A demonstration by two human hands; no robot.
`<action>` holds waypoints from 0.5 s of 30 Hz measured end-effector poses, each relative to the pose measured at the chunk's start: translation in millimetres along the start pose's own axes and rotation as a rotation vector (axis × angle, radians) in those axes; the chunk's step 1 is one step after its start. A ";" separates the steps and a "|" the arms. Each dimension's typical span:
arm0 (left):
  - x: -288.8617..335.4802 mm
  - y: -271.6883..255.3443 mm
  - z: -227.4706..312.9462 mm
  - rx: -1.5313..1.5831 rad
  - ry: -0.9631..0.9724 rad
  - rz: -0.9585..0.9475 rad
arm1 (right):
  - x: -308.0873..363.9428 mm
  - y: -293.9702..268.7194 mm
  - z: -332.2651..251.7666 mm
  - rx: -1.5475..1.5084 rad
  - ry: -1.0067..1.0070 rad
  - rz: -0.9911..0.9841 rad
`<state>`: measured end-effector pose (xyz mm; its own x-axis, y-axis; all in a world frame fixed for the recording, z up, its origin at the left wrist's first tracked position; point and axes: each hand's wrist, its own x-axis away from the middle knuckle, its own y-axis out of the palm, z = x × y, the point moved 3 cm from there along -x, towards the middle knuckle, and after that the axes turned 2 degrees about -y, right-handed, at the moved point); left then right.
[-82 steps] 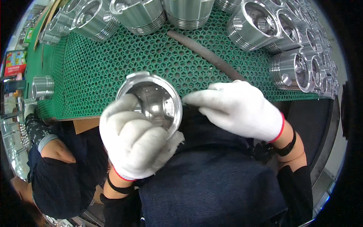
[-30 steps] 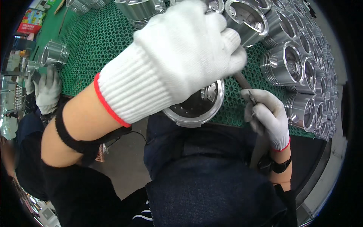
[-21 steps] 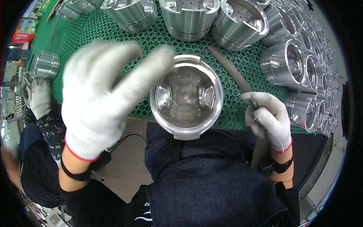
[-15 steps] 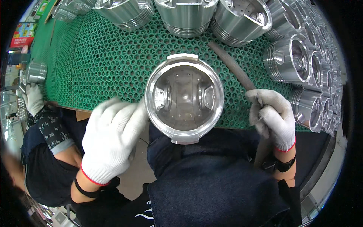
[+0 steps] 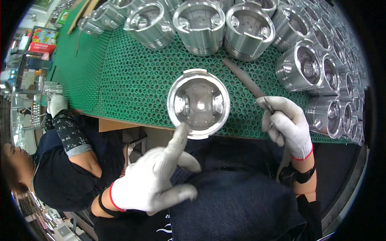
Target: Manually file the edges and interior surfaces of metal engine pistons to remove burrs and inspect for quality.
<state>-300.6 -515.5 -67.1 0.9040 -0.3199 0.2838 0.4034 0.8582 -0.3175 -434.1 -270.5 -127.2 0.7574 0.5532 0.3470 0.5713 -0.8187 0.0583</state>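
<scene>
I find the left hand [image 5: 150, 176] spread wide, motion-blurred, its index finger [image 5: 177, 142] overlapping the near rim of the piston [image 5: 199, 105] on the green mat [image 5: 140, 88]; contact unconfirmed. The right hand [image 5: 291, 125] pinches a thin dark piece [image 5: 267, 105], mostly hidden. Whether it grips the grey rod [image 5: 243, 77], I cannot tell. Further pistons [image 5: 200, 38] run out of frame.

At the centre of the frame, a metal piston [image 5: 201, 105] sits open end up on a green honeycomb mat [image 5: 132, 80]. The gloved left hand [image 5: 155, 176], lower centre-left, spreads its fingers, the index tip at the piston's rim; contact is unclear. At right, the gloved right hand [image 5: 288, 125] pinches a thin grey piece [image 5: 267, 105] near a dark rod [image 5: 243, 78]. More pistons [image 5: 199, 26] crowd the upper right.
</scene>
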 end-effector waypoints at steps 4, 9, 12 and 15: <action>6.2 -9.9 13.5 0.445 0.263 -0.143 | 5.2 6.3 -6.5 0.037 0.031 0.007; -28.9 -9.2 -4.5 -0.784 0.170 0.244 | 17.3 7.1 7.5 0.120 0.022 0.047; -37.2 -10.8 -12.5 -0.895 0.201 0.352 | 20.9 0.9 15.3 0.088 -0.002 0.054; -19.8 -55.4 -22.9 -0.769 0.070 0.517 | 18.2 1.4 19.0 0.101 0.004 0.029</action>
<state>-337.6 -565.8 -75.8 0.9941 -0.0170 -0.1075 -0.0913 0.4064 -0.9091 -413.4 -258.7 -138.6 0.7733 0.5283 0.3506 0.5778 -0.8148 -0.0464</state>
